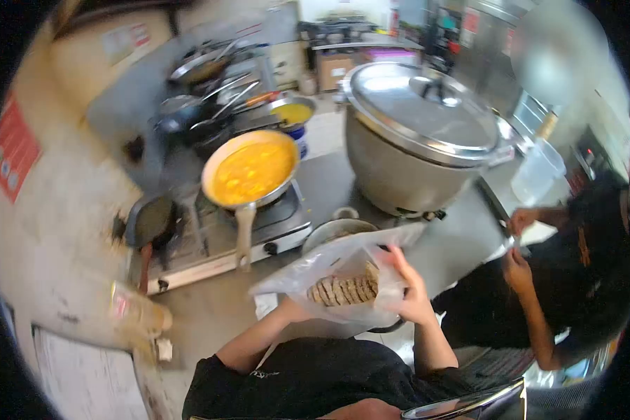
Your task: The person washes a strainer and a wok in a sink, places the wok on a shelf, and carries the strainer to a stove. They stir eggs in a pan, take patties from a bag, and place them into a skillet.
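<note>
we hold a clear plastic bag (315, 273) above the counter (217, 308), near the stove (281, 225) — brown ridged slices (344, 289) (bread, as far as we can tell) lie packed inside. our right hand (407, 292) is closed around the bag's right side. our left hand (294, 306) sits under its lower left corner, grip hidden — we cannot tell. a frying pan (252, 170) of yellow liquid rests on the stove; a co-worker's hand (518, 269) is well apart.

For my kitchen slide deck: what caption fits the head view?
Right hand holds a clear plastic bag of brown flatbreads beside a frying pan of yellow mixture and a large lidded pot.
</note>
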The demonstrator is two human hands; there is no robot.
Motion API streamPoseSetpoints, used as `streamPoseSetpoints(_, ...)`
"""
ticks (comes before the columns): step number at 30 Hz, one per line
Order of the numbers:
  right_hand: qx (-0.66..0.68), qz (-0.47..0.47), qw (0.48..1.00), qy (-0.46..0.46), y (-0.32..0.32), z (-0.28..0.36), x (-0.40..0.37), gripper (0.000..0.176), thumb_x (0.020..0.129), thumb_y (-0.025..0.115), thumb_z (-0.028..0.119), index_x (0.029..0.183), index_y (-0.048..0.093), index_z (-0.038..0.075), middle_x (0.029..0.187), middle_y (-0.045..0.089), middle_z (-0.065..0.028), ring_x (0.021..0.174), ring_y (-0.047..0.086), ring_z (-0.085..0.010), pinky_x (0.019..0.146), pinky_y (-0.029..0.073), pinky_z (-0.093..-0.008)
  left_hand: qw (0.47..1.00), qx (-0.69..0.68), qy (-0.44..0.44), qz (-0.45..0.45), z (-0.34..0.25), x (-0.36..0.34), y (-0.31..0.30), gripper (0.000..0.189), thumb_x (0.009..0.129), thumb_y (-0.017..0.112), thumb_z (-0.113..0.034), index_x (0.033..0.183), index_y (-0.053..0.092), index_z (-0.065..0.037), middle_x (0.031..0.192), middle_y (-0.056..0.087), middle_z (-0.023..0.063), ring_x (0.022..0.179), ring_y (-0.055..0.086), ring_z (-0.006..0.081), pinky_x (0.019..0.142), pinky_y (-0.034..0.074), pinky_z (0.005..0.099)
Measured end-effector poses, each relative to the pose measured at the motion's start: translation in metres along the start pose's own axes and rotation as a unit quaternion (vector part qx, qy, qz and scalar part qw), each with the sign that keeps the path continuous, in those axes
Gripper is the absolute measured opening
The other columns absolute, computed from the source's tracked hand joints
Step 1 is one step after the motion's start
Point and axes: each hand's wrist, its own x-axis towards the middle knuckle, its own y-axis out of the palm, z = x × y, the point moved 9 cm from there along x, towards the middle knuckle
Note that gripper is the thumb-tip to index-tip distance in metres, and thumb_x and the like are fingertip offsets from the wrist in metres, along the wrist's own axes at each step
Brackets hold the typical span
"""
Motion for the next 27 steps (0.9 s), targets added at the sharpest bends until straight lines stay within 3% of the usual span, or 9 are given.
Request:
streamPoseSetpoints(3,-0.116,0.204,0.953,0.193,0.051,-0.064,0.008,0.085,0.062,0.076,0.017,0.132,0.029,0.003,0.125,0.043,-0.0113,0.114,0.040,-0.0165,0.096,0.031,-0.0291,0.985,-0.121,-0.059,-0.111,0.018,-0.056,-0.030,0.075,0.055,0.081,-0.021,0.117,0.045,0.000,0.109,0.054,0.0088,0.100,0.051,0.0173,0.091,0.039,0.0324)
streamPoseSetpoints(7,-0.059,0.300,0.930,0.204,0.127,-0.103,0.014,0.077,0.063,0.075,0.020,0.127,0.037,0.001,0.121,0.048,-0.0094,0.110,0.044,-0.0171,0.095,0.032,-0.0307,0.961,-0.082,-0.125,-0.233,0.021,-0.139,-0.066,0.073,0.056,0.080,-0.017,0.117,0.046,0.000,0.112,0.052,0.0109,0.102,0.049,0.0163,0.090,0.039,0.0322)
streamPoseSetpoints(9,-0.054,0.332,0.924,0.181,0.168,-0.105,0.024,0.074,0.064,0.073,0.017,0.127,0.038,0.002,0.122,0.047,-0.0087,0.111,0.043,-0.0165,0.096,0.031,-0.0306,0.933,-0.119,-0.133,-0.311,0.005,-0.179,-0.080,0.074,0.049,0.084,-0.028,0.111,0.051,-0.002,0.115,0.050,0.0098,0.107,0.045,0.0205,0.093,0.035,0.0360)
streamPoseSetpoints(10,-0.032,0.359,0.912,0.194,0.188,-0.115,0.027,0.073,0.064,0.072,0.014,0.127,0.038,0.002,0.122,0.047,-0.0083,0.111,0.042,-0.0156,0.096,0.031,-0.0303,0.953,-0.121,-0.161,-0.228,0.018,-0.194,-0.072,0.076,0.055,0.080,-0.021,0.119,0.044,-0.003,0.119,0.047,0.0092,0.111,0.042,0.0207,0.094,0.033,0.0350)
streamPoseSetpoints(15,0.091,0.473,0.852,0.205,0.293,-0.120,0.031,0.074,0.061,0.076,0.009,0.125,0.040,0.002,0.104,0.058,-0.0069,0.094,0.052,-0.0133,0.084,0.041,-0.0286,0.949,-0.072,-0.209,-0.223,0.019,-0.261,-0.080,0.082,0.053,0.081,-0.025,0.122,0.041,-0.005,0.118,0.047,0.0092,0.109,0.043,0.0222,0.093,0.035,0.0352)
streamPoseSetpoints(18,0.128,0.508,0.821,0.229,0.339,-0.123,0.031,0.069,0.062,0.074,0.006,0.123,0.043,0.002,0.095,0.060,-0.0066,0.088,0.055,-0.0129,0.080,0.044,-0.0288,0.937,-0.035,-0.206,-0.279,0.006,-0.288,-0.100,0.086,0.052,0.082,-0.027,0.123,0.039,-0.005,0.115,0.048,0.0105,0.108,0.043,0.0211,0.091,0.036,0.0347)
streamPoseSetpoints(21,0.172,0.518,0.808,0.222,0.378,-0.117,0.026,0.052,0.065,0.072,0.004,0.112,0.051,0.002,0.094,0.061,-0.0057,0.087,0.056,-0.0126,0.078,0.044,-0.0280,0.893,-0.241,-0.120,-0.361,-0.016,-0.299,-0.123,0.084,0.054,0.082,-0.023,0.123,0.037,-0.004,0.112,0.050,0.0119,0.106,0.046,0.0209,0.089,0.037,0.0342)
streamPoseSetpoints(23,0.140,0.498,0.828,0.215,0.398,-0.135,0.026,0.052,0.064,0.071,0.006,0.112,0.052,0.001,0.098,0.059,-0.0041,0.089,0.053,-0.0101,0.079,0.043,-0.0263,0.856,-0.124,-0.250,-0.435,0.002,-0.315,-0.134,0.085,0.055,0.081,-0.021,0.123,0.034,-0.002,0.111,0.050,0.0123,0.103,0.049,0.0203,0.087,0.039,0.0334)
streamPoseSetpoints(27,0.122,0.479,0.848,0.191,0.425,-0.149,0.030,0.037,0.067,0.071,0.007,0.101,0.057,0.002,0.094,0.059,-0.0006,0.085,0.053,-0.0085,0.076,0.044,-0.0254,0.815,-0.098,-0.263,-0.506,0.019,-0.334,-0.142,0.060,0.063,0.075,-0.011,0.113,0.045,0.003,0.099,0.058,0.0096,0.090,0.056,0.0181,0.079,0.044,0.0315)
